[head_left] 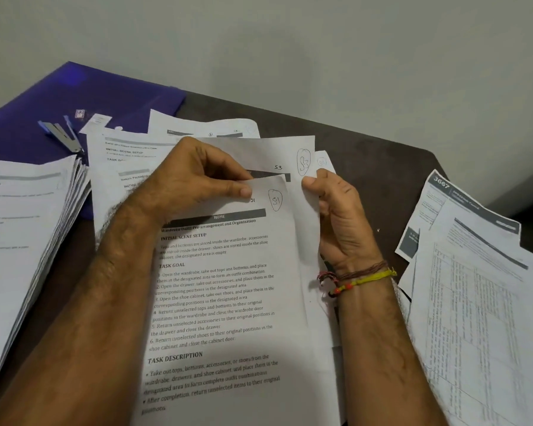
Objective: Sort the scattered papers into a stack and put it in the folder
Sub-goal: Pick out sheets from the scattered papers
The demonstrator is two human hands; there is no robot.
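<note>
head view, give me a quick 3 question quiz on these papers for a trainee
1. True or false: the left hand pinches the top edge of the sheet marked S1.
2. Which lies at the far left corner of the table? A) red box B) purple folder C) laptop
3. Fill in: the sheet behind it, held by the right hand, is marked ___.

Key: 1 true; 2 B; 3 S3
</note>
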